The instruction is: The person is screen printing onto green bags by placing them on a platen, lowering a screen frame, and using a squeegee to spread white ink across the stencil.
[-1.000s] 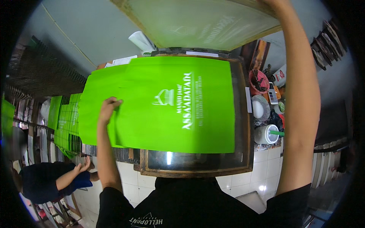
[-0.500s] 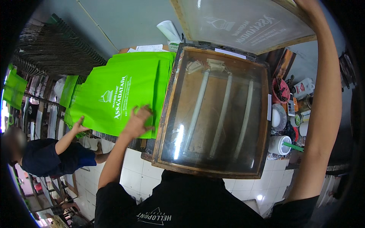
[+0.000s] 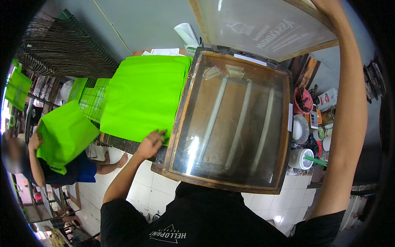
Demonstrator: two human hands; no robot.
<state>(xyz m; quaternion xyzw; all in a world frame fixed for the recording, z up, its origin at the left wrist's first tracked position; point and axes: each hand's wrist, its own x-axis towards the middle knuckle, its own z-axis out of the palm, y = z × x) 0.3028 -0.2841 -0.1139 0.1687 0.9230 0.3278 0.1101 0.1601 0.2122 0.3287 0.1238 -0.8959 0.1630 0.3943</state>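
Left hand [image 3: 152, 143] — fingers slightly apart, at stacked green bags [image 3: 144, 96]; right hand [image 3: 328, 6] — at raised screen [image 3: 267, 24], finger grip cannot be told.

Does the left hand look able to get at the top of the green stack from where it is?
Probably yes: the left hand is at the stack's lower right corner, nothing visible covers the green stack, and the tilted-up screen is off to the right.
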